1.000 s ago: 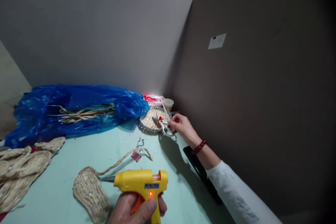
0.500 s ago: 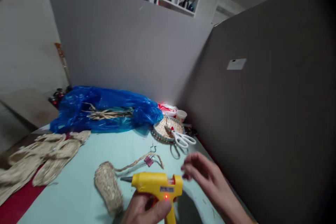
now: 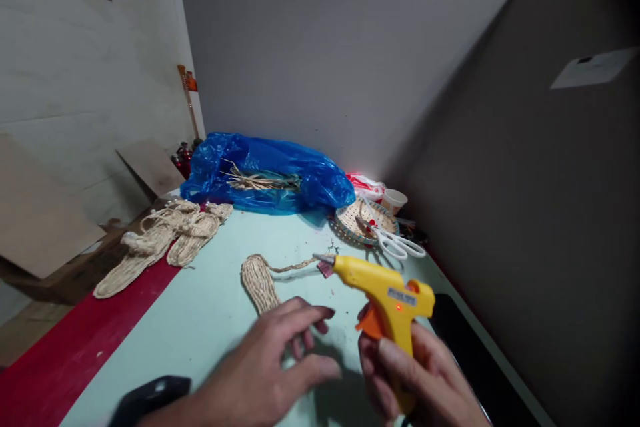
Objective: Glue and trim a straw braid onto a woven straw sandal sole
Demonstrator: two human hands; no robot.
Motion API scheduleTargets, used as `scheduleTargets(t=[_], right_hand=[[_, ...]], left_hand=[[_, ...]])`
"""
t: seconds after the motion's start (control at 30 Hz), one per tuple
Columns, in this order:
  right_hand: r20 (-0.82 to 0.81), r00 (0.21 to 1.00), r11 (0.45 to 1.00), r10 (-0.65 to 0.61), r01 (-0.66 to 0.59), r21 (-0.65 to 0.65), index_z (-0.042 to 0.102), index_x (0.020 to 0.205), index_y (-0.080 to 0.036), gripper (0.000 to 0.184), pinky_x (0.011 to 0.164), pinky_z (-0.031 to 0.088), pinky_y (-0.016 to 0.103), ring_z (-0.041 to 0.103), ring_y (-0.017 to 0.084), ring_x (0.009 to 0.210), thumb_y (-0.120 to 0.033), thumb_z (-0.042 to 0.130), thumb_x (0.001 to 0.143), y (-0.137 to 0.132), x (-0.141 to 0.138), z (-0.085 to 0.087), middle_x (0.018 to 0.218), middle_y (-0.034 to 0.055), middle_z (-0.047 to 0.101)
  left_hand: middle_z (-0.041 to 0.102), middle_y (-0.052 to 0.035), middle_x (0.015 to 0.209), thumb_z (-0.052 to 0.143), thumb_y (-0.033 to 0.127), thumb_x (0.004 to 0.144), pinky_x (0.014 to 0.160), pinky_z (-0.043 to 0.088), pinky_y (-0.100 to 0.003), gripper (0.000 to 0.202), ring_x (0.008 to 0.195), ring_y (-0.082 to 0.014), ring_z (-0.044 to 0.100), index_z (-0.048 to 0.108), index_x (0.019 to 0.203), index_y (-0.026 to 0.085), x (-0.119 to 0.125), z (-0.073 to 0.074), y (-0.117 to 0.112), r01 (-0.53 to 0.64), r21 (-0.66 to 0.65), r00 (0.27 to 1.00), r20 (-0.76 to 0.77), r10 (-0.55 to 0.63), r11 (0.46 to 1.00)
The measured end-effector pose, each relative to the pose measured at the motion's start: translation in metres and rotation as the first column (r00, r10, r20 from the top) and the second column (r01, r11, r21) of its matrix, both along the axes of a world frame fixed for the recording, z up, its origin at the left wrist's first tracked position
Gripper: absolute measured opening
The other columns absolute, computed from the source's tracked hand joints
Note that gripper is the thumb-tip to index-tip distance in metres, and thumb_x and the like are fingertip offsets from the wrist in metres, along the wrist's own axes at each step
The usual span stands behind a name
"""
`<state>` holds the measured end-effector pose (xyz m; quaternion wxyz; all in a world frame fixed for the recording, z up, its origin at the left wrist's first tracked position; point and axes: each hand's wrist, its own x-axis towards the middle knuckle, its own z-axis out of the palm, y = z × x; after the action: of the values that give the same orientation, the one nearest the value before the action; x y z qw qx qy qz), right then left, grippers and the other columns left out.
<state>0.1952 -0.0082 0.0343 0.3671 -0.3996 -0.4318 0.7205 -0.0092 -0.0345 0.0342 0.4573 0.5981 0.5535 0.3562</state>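
My right hand [image 3: 420, 373] is wrapped around the handle of a yellow hot glue gun [image 3: 375, 277], whose grey nozzle points left and whose small red light glows. The gun is held above the table, its orange trigger near my fingers. My left hand [image 3: 270, 360] holds nothing, its fingers apart and a little curled, over the table left of the gun. Just beyond it lies a braided straw sole [image 3: 259, 280], its lower end hidden by the hand. From the sole a braided straw cord [image 3: 295, 265] runs right, towards a small pink binder clip [image 3: 325, 269] behind the nozzle.
Woven straw sandals [image 3: 165, 233] lie at the left edge. A blue plastic bag [image 3: 270, 153] with straw strands stands at the back. White-handled scissors [image 3: 397, 243] rest on a round woven basket [image 3: 345, 220], near a plastic cup [image 3: 394, 200]. A black flat object [image 3: 475, 347] lies at right.
The glue gun has passed from my left hand to my right, moving rightward. My left hand has let go and opened. The camera view has turned left and down.
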Motion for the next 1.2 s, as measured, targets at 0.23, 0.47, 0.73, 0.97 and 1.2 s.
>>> scheduleTargets(t=[0.23,0.47,0.73,0.97,1.2], right_hand=[[-0.035,0.995,0.985,0.092,-0.086,0.147,0.058,0.067,-0.015,0.039,0.045,0.034,0.019,0.044,0.007,0.041,-0.046,0.069,0.088,0.042,-0.012,-0.005,0.046,-0.0037,0.052],[0.024,0.991,0.990,0.128,-0.129,0.050,0.055,0.069,-0.016,0.045,0.043,0.032,0.018,0.041,0.004,0.039,-0.056,0.070,0.083,0.043,-0.016,-0.032,0.046,-0.0054,0.049],[-0.015,0.998,0.998,0.061,-0.061,0.014,0.066,0.090,-0.015,0.043,0.060,0.047,0.028,0.062,0.013,0.058,-0.055,0.077,0.078,0.042,-0.022,-0.046,0.079,0.0051,0.071],[-0.050,0.996,0.996,0.078,-0.076,0.037,0.069,0.093,-0.017,0.034,0.074,0.051,0.031,0.066,0.017,0.074,-0.046,0.078,0.079,0.037,-0.031,-0.047,0.090,0.0066,0.073],[0.075,0.966,0.957,0.247,-0.255,0.139,0.067,0.109,-0.016,0.041,0.060,0.048,0.026,0.059,0.010,0.055,-0.050,0.070,0.085,0.034,-0.017,-0.031,0.091,0.0069,0.073]], left_hand=[[0.068,-0.0184,0.115,0.047,0.040,0.093,0.100,0.038,-0.049,0.038,0.110,-0.0357,0.058,0.068,0.110,0.013,-0.097,-0.022,0.045,-0.191,0.303,0.804,-0.497,0.326,0.934],[0.068,-0.0129,0.108,0.051,0.036,0.089,0.096,0.042,-0.043,0.037,0.103,-0.0312,0.060,0.068,0.116,0.017,-0.107,-0.043,0.070,-0.075,0.189,0.814,-0.555,0.169,0.979],[0.060,0.0000,0.075,0.062,0.031,0.081,0.067,0.041,-0.027,0.020,0.072,-0.0201,0.055,0.073,0.092,0.018,-0.104,-0.035,0.079,0.016,-0.033,0.907,-0.420,-0.028,0.999],[0.059,-0.0004,0.079,0.063,0.030,0.082,0.068,0.037,-0.028,0.012,0.075,-0.0203,0.050,0.066,0.085,0.020,-0.102,-0.028,0.066,0.033,-0.114,0.978,-0.201,-0.056,0.993],[0.061,0.0001,0.088,0.065,0.035,0.085,0.071,0.039,-0.027,0.023,0.083,-0.0185,0.053,0.061,0.104,0.024,-0.088,-0.027,0.053,-0.029,-0.162,0.989,0.140,0.052,0.986]])
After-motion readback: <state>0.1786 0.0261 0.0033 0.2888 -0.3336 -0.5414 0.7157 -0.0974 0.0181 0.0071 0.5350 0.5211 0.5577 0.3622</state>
